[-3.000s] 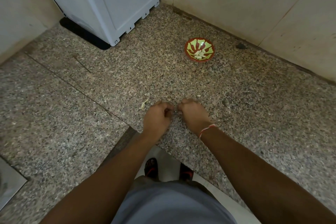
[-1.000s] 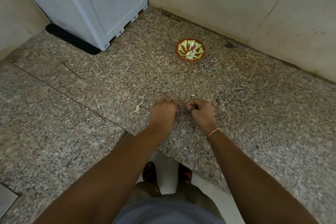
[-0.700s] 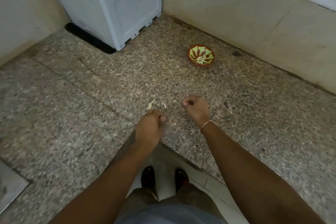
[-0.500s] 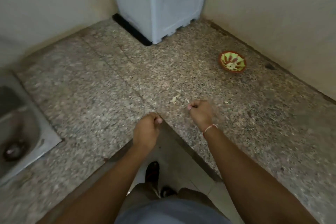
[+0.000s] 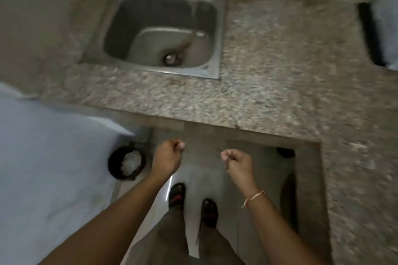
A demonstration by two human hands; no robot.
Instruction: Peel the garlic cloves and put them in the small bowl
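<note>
Speckled granite counter (image 5: 280, 84): an L-shaped brown and grey stone top, running across the middle of the frame and down the right side; the picture is smeared with motion blur.
Steel sink (image 5: 217, 34): a square stainless basin sunk into the counter at upper centre, with a round drain (image 5: 171, 58) at the bottom of the basin.
Left hand (image 5: 167, 157): below centre, out over the floor and off the counter, fingers curled into a loose fist with thumb and fingertips pressed together. Something small may be pinched there; the blur makes it impossible to tell.
Right hand (image 5: 238, 162): just right of the left hand and apart from it, also over the floor, fingers curled with the thumb against the forefinger. Whether it holds a garlic clove cannot be told.
Wrist thread (image 5: 254, 198): a red and white string tied round the right wrist.
Garlic and small bowl: neither shows anywhere in this view.
Black bucket (image 5: 127, 162): a round dark container with something pale inside, on the floor at left of the left hand.
Pale blue-white surface (image 5: 47, 168): a large smooth panel filling the lower left.
Feet (image 5: 193, 202): two dark sandals with red trim on the tiled floor, bottom centre, below grey trouser legs.
Grey-white box (image 5: 387, 28): a light-coloured object at the right edge, standing on the counter, with a dark strip along its foot.
</note>
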